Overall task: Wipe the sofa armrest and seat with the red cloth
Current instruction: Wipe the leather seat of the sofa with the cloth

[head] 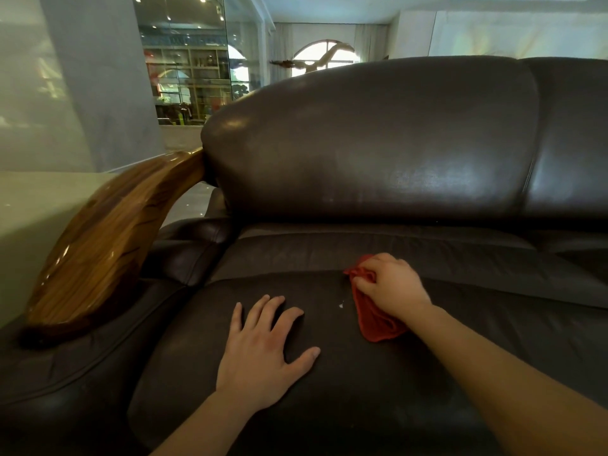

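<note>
Left hand (263,350) flat on dark leather seat (345,406), fingers spread, grasping nothing. Right hand (391,284) farther back, clenched on bunched red cloth (371,317), pressed against seat cushion. Small white speck (341,305) just beside cloth. Glossy wooden armrest (108,245) well left.

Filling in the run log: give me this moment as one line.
phase: wiping seat | right hand: grip on red cloth, on seat cushion | left hand: flat on seat, empty | armrest: untouched now

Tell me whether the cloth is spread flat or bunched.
Bunched. The red cloth is gathered in folds under the right hand on the seat, not laid flat.
</note>
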